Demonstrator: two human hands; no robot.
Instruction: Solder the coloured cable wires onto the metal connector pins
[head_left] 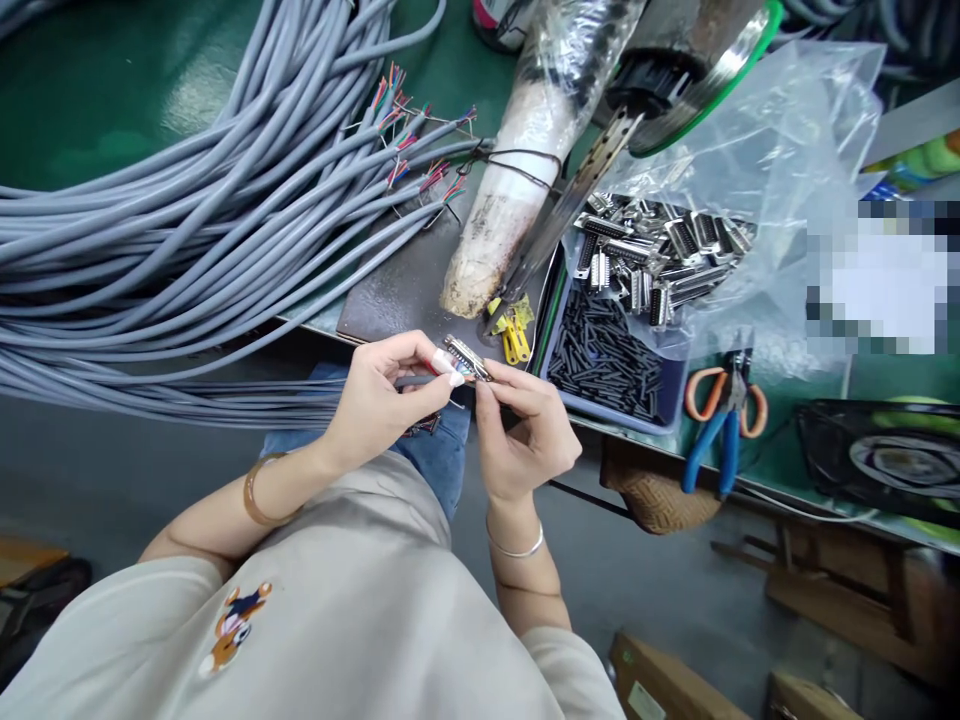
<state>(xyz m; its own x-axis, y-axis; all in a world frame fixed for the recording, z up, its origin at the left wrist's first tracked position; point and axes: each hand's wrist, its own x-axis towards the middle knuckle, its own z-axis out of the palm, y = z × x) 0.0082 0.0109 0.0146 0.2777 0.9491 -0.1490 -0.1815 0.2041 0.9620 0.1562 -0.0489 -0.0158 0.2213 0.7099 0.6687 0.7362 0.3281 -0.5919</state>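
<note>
My left hand (386,395) pinches the end of a grey cable (414,381), its thumb and a fingertip wrapped in white covers. Thin coloured wires fan out from that end beside a metal multi-pin connector (466,356). Between thumb and forefinger, my right hand (525,425) grips the connector's right end. Both hands meet in front of the bench edge, over my lap. How the wires join the pins is too small to tell. Just beyond the connector, a yellow clip-like piece (514,330) lies under a slotted metal strip (566,215).
A bundle of grey cables (187,260) with stripped ends covers the left bench. To the right, a blue tray (671,400) holds black tubes (607,350), with loose connectors (660,250) on a plastic bag. Pliers and cutters (724,420) lie beside it. A white-tipped tube (499,220) slants above my hands.
</note>
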